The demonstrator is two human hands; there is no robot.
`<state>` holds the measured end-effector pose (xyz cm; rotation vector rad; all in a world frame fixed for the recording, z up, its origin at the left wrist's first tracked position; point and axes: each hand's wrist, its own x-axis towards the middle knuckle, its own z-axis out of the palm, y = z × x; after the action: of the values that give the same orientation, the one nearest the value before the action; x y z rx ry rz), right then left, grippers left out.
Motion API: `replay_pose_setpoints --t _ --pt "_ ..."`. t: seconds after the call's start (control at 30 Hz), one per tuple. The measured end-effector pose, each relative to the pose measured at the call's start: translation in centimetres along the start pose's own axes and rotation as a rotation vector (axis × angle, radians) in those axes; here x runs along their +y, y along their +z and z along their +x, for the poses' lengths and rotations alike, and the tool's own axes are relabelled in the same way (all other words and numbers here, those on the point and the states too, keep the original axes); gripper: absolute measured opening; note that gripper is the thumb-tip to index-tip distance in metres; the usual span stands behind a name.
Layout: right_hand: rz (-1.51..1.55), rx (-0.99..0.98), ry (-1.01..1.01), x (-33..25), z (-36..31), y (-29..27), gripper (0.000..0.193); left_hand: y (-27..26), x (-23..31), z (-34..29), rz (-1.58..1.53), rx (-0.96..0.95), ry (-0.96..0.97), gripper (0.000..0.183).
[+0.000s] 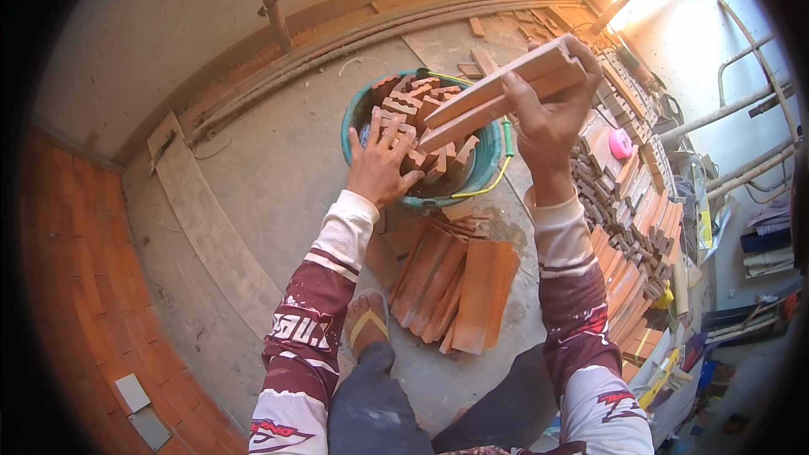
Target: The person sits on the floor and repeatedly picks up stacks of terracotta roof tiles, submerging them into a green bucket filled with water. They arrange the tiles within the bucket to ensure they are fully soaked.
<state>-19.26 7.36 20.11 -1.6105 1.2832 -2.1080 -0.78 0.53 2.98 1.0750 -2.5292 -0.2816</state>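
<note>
A green bucket (348, 136) stands on the floor ahead of me, heaped with short broken pieces of terracotta brick tile (403, 105). My left hand (381, 164) lies over the near left side of the heap, fingers spread, touching the pieces without gripping one. Raised above the bucket's right side, my right hand (552, 122) grips long, narrow terracotta brick tiles (497, 93), at least two side by side. Its thumb presses on the near side, and the other fingers are mostly hidden behind. Below the bucket, a pile of longer brick tiles (459, 286) lies near my feet.
Stacks of brick tiles (628, 227) line the right side, with a pink round item (620, 144) on top. Metal poles (725, 109) lean beyond them. A flat board (211, 219) lies at left, beside a brick-clad surface (84, 278). Pipes (337, 46) run along the far wall.
</note>
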Motion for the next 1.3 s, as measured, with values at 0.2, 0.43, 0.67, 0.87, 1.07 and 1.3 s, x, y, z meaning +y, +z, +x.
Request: replay_pose_setpoints --t 0.2,0.43,0.67,0.87,1.07,1.3 --pt "0.027 0.064 0.055 5.2 2.1 -0.2 0.064 1.0 -1.7 -0.8 -0.055 0.122 -0.083 0.076" --pt "-0.16 0.315 0.062 10.1 2.0 -0.1 0.064 1.1 -1.0 -0.8 -0.099 0.114 -0.098 0.074" --pt "-0.4 0.339 0.259 12.3 0.8 -0.2 0.066 1.4 -1.4 -1.2 -0.107 0.124 -0.099 0.073" --pt "-0.553 0.22 0.303 11.9 -0.4 0.6 0.069 1.5 -1.1 -1.1 -0.11 0.124 -0.103 0.073" --pt "-0.517 0.205 0.051 7.3 1.0 0.1 0.069 1.8 -1.7 -1.3 -0.103 0.172 -0.086 0.072" --pt "-0.252 0.232 -0.066 1.0 1.4 -3.5 0.069 1.0 -1.0 -0.6 -0.071 0.212 -0.021 0.074"
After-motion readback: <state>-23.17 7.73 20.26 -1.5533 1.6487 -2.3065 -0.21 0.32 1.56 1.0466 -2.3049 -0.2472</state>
